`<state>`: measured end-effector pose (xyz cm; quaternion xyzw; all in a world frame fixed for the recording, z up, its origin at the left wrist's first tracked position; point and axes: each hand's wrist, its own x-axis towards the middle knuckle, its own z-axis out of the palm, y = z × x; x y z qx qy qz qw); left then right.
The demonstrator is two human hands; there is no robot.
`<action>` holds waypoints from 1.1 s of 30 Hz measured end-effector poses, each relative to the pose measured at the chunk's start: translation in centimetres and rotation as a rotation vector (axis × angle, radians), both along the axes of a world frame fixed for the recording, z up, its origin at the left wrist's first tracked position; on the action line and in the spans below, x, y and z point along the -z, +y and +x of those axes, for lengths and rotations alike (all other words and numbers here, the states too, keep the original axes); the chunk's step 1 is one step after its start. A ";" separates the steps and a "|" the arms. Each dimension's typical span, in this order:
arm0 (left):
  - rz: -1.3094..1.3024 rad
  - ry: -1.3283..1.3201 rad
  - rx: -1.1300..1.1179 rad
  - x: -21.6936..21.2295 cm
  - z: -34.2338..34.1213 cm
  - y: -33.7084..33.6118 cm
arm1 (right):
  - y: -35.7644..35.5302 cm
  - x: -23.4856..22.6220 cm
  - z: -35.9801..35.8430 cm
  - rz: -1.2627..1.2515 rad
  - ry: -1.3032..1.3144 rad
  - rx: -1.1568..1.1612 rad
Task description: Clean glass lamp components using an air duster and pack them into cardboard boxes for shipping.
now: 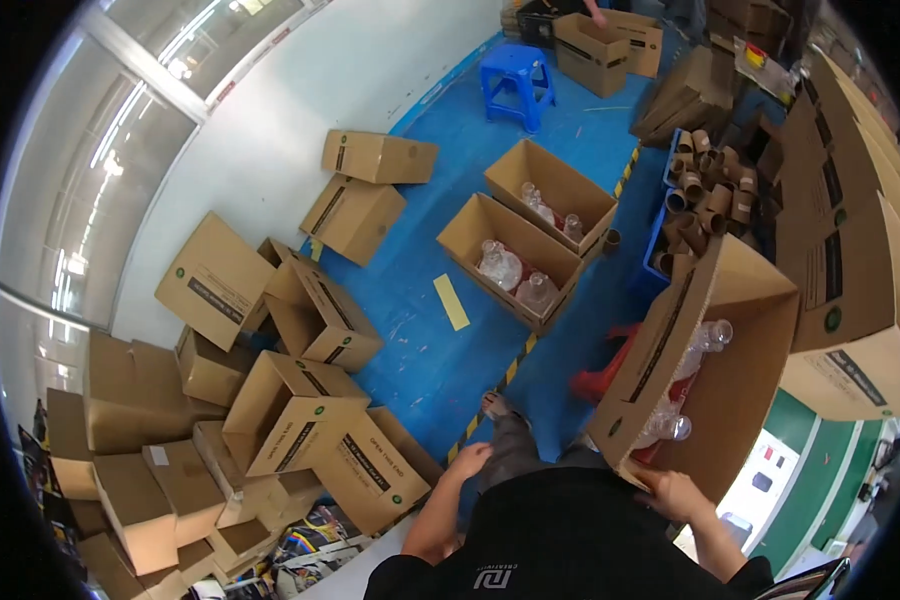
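Observation:
My right hand (674, 494) is closed on the near edge of a large open cardboard box (750, 300) at my right side. Inside that box are clear, round glass vessels with necks (705, 337) and some red material. By my left thigh hangs my left hand (469, 461), empty, its fingers loose; the nearest thing to it is a cardboard box (375, 475) on the left. Ahead on the floor, two open cardboard boxes stand side by side, a nearer one (460, 235) and a farther one (515, 170), each with similar clear glass vessels inside.
Several cardboard boxes (210, 285) are piled along the left wall. A blue stool (516, 80) stands farther off. At right, a blue crate (653, 262) holds brown cardboard tubes (710, 190), beside tall stacked boxes (840, 240). Another person's hand (597, 15) reaches toward a far box (590, 55).

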<state>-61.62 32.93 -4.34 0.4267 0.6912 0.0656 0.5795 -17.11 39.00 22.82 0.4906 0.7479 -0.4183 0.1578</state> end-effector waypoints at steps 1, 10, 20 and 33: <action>-0.115 -0.081 -0.135 2.7 -2.2 -2.6 | -0.1 1.1 -0.4 0.046 -0.017 -0.049; -0.337 -0.456 -0.780 9.0 -13.6 -7.2 | 9.5 -3.9 -10.4 0.374 -0.118 0.195; -0.078 -0.356 -1.251 6.4 -24.9 -3.7 | 23.2 -15.4 -22.8 0.549 -0.100 0.610; 0.244 -0.207 -1.960 -1.8 -43.7 -7.0 | 53.5 -18.0 -30.1 0.664 0.174 0.370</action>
